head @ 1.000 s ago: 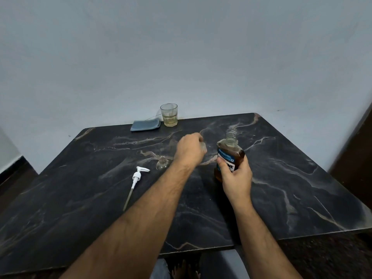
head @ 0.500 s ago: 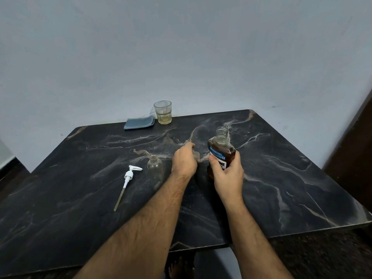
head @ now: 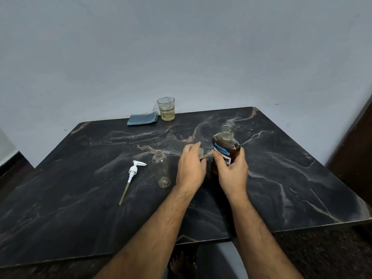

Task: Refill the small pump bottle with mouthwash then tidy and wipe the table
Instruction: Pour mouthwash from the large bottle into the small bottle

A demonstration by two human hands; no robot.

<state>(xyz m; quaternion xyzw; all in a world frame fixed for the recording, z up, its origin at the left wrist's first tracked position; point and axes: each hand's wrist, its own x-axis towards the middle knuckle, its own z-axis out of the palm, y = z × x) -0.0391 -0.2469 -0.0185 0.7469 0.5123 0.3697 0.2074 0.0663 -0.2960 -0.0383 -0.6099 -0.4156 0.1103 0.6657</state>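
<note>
A: What do the hands have?
B: The right hand (head: 231, 174) grips the uncapped mouthwash bottle (head: 225, 150) upright on the table (head: 302, 178); the left hand (head: 190, 168) seemingly pinches its clear cap (head: 200, 154).
A: And the pump bottle?
B: The small bottle (head: 161, 170) stands open left of the hands, the pump (head: 133, 172) lying beside it

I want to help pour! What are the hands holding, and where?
Right hand grips the mouthwash bottle around its labelled body. Left hand pinches the bottle's clear cap.
</note>
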